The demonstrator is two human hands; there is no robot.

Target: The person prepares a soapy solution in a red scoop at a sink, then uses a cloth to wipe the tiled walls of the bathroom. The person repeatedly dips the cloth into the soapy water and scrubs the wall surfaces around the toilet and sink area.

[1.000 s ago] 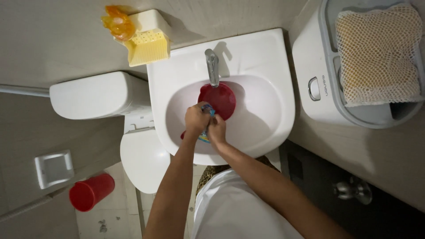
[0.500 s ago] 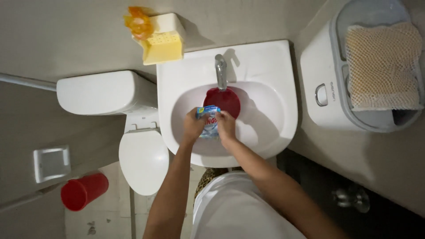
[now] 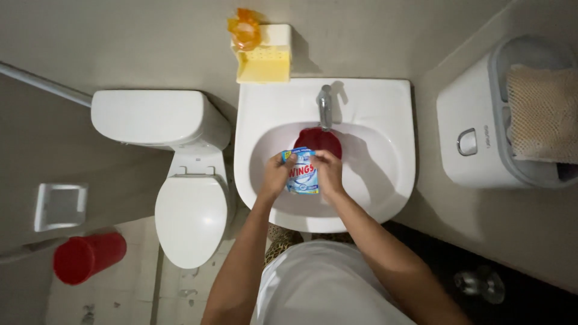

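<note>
Both hands hold a small blue and white sachet [image 3: 303, 173] flat above the basin of a white sink [image 3: 385, 114]. My left hand [image 3: 277, 176] pinches its left top corner. My right hand [image 3: 328, 171] grips the right edge. A red bowl-shaped container [image 3: 322, 140] sits in the basin just beyond the sachet, under the metal tap [image 3: 325, 105].
A white toilet [image 3: 186, 180] stands left of the sink, with a red bucket [image 3: 87, 257] on the floor beside it. A yellow soap rack with an orange item [image 3: 259, 48] hangs above the sink. A white washing machine [image 3: 481, 132] with a mesh cloth stands at right.
The hands have lifted the sachet and turned its printed face up towards me. The view has shifted, so the sink sits lower in the frame.
</note>
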